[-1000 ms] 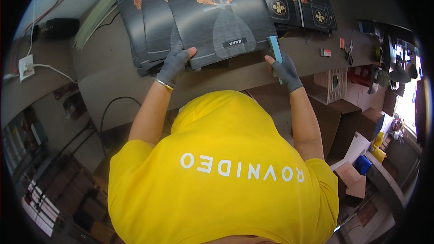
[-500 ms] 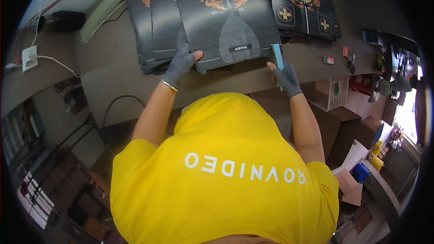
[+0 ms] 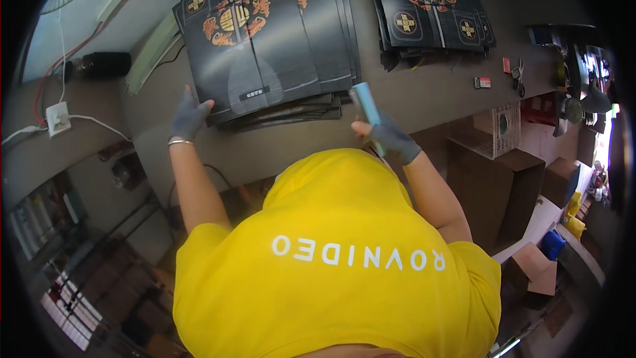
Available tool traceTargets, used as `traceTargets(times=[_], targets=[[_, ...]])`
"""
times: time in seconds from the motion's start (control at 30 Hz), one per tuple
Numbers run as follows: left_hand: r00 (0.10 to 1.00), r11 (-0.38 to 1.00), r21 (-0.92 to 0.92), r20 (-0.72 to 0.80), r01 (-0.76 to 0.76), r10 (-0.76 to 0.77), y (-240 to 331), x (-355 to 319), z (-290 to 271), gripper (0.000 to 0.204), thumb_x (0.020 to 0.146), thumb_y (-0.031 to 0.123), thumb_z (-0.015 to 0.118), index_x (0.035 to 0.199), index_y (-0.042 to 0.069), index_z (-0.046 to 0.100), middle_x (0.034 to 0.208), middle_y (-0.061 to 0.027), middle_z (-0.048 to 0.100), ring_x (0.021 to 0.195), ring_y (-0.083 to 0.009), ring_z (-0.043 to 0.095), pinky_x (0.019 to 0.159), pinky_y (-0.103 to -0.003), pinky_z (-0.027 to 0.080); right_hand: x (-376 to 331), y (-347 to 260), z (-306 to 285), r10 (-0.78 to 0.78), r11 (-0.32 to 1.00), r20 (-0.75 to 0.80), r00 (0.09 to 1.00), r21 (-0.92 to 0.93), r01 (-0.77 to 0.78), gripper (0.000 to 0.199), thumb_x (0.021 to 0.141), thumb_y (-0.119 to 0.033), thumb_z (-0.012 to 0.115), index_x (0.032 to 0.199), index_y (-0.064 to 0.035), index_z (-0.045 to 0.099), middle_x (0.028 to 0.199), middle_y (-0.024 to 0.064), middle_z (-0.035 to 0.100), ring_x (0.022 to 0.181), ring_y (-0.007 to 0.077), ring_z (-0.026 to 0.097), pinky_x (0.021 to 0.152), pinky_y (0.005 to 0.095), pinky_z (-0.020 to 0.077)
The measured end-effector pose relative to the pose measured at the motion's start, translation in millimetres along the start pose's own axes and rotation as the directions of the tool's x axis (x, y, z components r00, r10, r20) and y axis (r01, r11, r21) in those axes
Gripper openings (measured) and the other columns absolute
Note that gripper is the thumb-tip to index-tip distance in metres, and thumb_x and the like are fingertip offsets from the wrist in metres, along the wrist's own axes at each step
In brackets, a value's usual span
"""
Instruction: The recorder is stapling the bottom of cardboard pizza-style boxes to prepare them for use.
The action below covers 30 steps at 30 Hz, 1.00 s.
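Note:
A black printed sheet (image 3: 232, 53) with an orange and gold round emblem lies at the upper left of the table, on top of a fanned pile of black sheets (image 3: 291, 111). At its near left corner is my left hand (image 3: 191, 117), in a grey fingerless glove, thumb and fingers apart and the thumb touching the corner. My right hand (image 3: 392, 138), gloved the same way, grips a light-blue, long, narrow tool (image 3: 366, 103) close to the pile's near right corner. The tool's exact kind cannot be made out.
A second pile of black printed sheets (image 3: 434, 20) lies to the right. Scissors (image 3: 518, 78) and a small red and white box (image 3: 482, 83) sit farther right. A wall socket (image 3: 58, 119) with cords is at left. Cardboard boxes (image 3: 493, 185) and a white crate (image 3: 507, 129) stand below the table's right.
The top sheet has moved left onto the left pile, which now reaches farther right. Both hands have shifted left; the light-blue tool stays in my right hand and has tilted.

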<state>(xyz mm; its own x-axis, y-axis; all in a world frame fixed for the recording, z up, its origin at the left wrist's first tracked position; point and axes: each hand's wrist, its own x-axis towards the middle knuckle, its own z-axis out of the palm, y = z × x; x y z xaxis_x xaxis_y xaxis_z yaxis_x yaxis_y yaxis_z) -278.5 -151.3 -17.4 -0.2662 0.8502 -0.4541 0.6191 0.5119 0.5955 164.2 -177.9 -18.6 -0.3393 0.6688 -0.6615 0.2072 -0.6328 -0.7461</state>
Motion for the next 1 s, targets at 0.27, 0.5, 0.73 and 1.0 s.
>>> traceTargets(times=[0.27, 0.5, 0.73, 1.0], targets=[[0.905, 0.965, 0.263, -0.409, -0.001, 0.113, 36.2, 69.6, 16.3, 0.115, 0.071, 0.070, 0.059, 0.141, -0.011, 0.018, 0.135, -0.0356, 0.038, 0.126, -0.0426, 0.041, 0.104, -0.039, 0.035, 71.6, -57.8, -39.8, -0.322, 0.895, -0.100, 0.941, -0.357, 0.268, 0.053, 0.080, -0.044, 0.066, 0.111, -0.0024, 0.054, 0.093, 0.0094, 0.059, 0.084, 0.0191, 0.057, 0.077, 0.0310, 0.0461], [0.994, 0.993, -0.096, -0.083, 0.069, -0.077, 12.9, 88.1, 6.8, 0.090, 0.075, 0.062, 0.064, 0.129, -0.007, 0.045, 0.122, -0.0210, 0.055, 0.112, -0.0281, 0.052, 0.096, -0.035, 0.040, 142.3, -73.0, -16.2, -0.333, 0.703, 0.004, 0.943, -0.665, 0.251, 0.073, 0.074, -0.051, 0.067, 0.131, -0.0094, 0.048, 0.118, 0.0208, 0.054, 0.117, 0.0348, 0.044, 0.102, 0.0399, 0.0320], [0.981, 0.831, -0.526, -0.155, -0.180, 0.115, -10.4, 97.0, 21.5, 0.069, 0.082, 0.037, 0.068, 0.134, 0.001, 0.039, 0.122, -0.0080, 0.055, 0.106, -0.0170, 0.053, 0.091, -0.028, 0.042, 146.9, -76.0, 25.0, -0.252, 0.602, 0.070, 0.965, -0.770, 0.213, 0.074, 0.072, -0.057, 0.066, 0.122, -0.0039, 0.051, 0.126, 0.0423, 0.033, 0.124, 0.0547, 0.032, 0.103, 0.0486, 0.0319], [0.768, 0.945, 0.181, -0.550, -0.274, 0.328, 106.3, 52.8, 45.0, 0.053, 0.086, 0.030, 0.065, 0.125, -0.001, 0.045, 0.119, -0.0120, 0.054, 0.103, -0.0195, 0.054, 0.088, -0.028, 0.043, 88.8, -52.6, -27.5, -0.290, 0.927, 0.080, 0.954, -0.225, 0.301, 0.054, 0.083, -0.048, 0.063, 0.109, -0.0014, 0.052, 0.104, 0.0170, 0.057, 0.094, 0.0261, 0.059, 0.079, 0.0375, 0.0475]])
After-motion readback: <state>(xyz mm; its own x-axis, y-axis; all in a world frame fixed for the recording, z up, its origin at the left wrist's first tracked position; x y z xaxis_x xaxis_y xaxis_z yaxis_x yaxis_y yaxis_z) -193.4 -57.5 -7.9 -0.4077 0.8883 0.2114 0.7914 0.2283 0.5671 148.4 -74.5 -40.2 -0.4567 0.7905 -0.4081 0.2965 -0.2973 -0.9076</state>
